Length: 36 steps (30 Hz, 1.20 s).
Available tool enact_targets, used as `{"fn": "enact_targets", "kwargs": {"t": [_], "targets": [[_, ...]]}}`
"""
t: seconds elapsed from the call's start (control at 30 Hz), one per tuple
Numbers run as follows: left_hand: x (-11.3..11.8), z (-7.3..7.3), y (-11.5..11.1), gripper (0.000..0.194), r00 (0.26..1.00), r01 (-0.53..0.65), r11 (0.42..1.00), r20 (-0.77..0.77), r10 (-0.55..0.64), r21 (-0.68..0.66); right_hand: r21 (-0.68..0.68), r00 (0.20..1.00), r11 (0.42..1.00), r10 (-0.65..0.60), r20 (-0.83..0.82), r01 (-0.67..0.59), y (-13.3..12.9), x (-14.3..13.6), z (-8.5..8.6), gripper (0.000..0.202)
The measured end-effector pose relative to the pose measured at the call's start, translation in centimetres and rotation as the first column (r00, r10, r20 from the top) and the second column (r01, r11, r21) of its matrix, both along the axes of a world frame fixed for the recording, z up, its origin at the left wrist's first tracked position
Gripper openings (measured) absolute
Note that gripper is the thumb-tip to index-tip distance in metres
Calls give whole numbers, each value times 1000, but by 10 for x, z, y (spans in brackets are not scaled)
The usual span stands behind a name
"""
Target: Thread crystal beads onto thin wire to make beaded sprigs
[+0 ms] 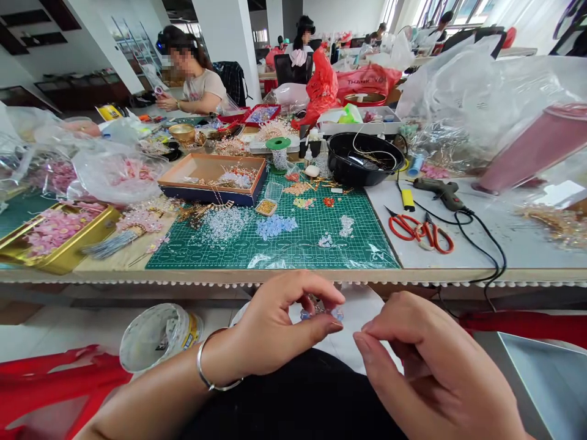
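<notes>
Just in front of the table edge, my left hand is closed around a small beaded flower piece with pale blue petals. My fingers hide much of it. To its right, my right hand has thumb and forefinger pinched together; whatever is between them is too fine to make out. On the green cutting mat above my hands lie blue flower beads, clear beads, a white bead cluster and a small pinkish flower cluster.
Red-handled scissors and a glue gun with its cable lie at the right. Behind the mat stand a black basin and a blue-edged box. A gold tin sits left. A person works across the table.
</notes>
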<state>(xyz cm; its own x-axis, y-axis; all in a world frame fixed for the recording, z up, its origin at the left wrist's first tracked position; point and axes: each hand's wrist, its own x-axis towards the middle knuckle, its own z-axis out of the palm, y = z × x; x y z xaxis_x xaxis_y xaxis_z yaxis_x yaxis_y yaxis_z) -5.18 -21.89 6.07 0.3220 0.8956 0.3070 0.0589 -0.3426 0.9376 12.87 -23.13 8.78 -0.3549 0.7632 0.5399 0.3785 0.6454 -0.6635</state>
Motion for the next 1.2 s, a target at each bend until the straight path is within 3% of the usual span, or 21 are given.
{"fn": "enact_targets", "kwargs": {"t": [0.23, 0.9, 1.07, 1.2], "targets": [[-2, -1, 2, 14, 993, 71, 989, 99, -59, -126, -15, 999, 1000, 24, 38, -23, -1, 3, -1, 24], [-6, -1, 1, 15, 994, 74, 988, 87, -62, -138, 54, 995, 999, -5, 103, -1, 7, -5, 1, 20], [-6, -2, 1, 17, 996, 76, 993, 52, -72, -85, 62, 993, 998, -10, 116, 2, 8, -5, 1, 19], [-7, 4, 1, 19, 994, 74, 996, -88, -69, 57, 26, 991, 999, 15, 135, -19, 8, -3, -1, 16]]}}
